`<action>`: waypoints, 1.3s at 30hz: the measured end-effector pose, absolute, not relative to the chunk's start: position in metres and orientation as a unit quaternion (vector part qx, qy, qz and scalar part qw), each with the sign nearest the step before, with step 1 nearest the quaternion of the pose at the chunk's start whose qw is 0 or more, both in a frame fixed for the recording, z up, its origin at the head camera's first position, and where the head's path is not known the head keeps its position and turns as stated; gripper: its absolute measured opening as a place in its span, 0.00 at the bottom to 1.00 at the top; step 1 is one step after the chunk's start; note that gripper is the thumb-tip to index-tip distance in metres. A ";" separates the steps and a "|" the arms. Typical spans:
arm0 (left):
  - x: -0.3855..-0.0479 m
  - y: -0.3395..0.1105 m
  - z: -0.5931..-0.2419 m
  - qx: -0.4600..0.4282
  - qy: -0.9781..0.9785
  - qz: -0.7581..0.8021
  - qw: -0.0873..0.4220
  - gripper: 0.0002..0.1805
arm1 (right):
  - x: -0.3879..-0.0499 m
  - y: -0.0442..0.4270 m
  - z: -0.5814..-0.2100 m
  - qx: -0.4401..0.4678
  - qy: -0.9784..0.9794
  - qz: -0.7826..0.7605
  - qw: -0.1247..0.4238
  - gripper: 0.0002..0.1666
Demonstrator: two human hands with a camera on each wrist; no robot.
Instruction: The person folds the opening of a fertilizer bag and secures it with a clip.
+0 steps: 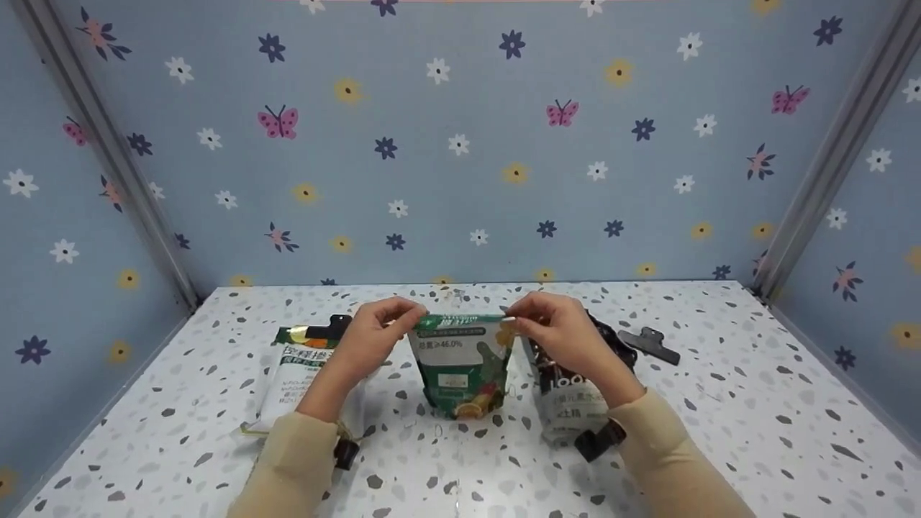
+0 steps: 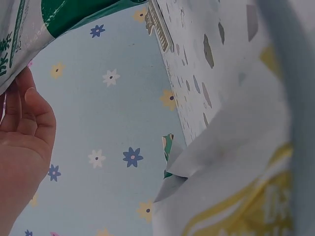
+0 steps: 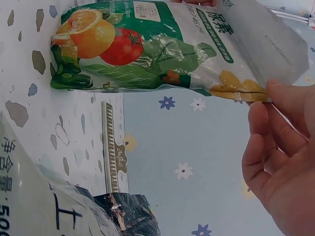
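Observation:
A green and grey plastic pouch (image 1: 453, 374) printed with fruit and vegetables stands upright mid-table. My left hand (image 1: 374, 334) pinches the left end of its top edge between thumb and fingers. At the right top corner, my right hand (image 1: 557, 334) pinches the same edge; its thumb and forefinger grip show in the right wrist view. Between the hands runs a green strip with printing along the pouch's top. The left wrist view has the left hand (image 2: 27, 128) under part of the pouch, its fingertips partly hidden.
Left of the pouch lies a white bag (image 1: 288, 388) with a black clip (image 1: 331, 329) on top. A dark pouch (image 1: 575, 403) stands at right, partly behind the right arm. Loose black clips lie near the left forearm (image 1: 347, 453), right forearm (image 1: 601, 440) and far right (image 1: 651, 345).

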State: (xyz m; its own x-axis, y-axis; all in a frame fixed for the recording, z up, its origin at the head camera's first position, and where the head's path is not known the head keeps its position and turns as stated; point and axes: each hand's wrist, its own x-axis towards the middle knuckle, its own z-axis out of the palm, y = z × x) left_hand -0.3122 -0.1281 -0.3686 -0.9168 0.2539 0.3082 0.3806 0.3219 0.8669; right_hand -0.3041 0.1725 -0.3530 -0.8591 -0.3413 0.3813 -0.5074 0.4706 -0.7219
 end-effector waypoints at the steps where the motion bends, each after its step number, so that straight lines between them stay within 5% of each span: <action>1: -0.312 -0.128 -0.368 -0.196 -0.812 -0.546 0.060 0.16 | -0.304 0.173 -0.353 0.246 -0.854 0.449 0.090 0.08; 13: -0.313 -0.127 -0.372 -0.203 -0.814 -0.538 0.080 0.10 | -0.303 0.173 -0.349 0.253 -0.844 0.467 0.067 0.14; 27: -0.315 -0.124 -0.370 -0.220 -0.813 -0.530 0.101 0.06 | -0.298 0.128 -0.348 0.293 -0.887 0.292 0.203 0.03; 39: -0.314 -0.123 -0.373 -0.225 -0.795 -0.558 0.082 0.07 | -0.300 0.090 -0.333 0.302 -0.919 0.198 0.156 0.10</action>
State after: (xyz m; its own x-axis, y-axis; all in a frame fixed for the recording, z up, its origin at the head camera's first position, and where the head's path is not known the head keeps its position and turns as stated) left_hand -0.3143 -0.1225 -0.3734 -0.8852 0.2668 0.3812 0.4491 0.2761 0.8498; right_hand -0.2997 0.0904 -0.3333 -0.7687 -0.4935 0.4070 -0.6174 0.7387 -0.2704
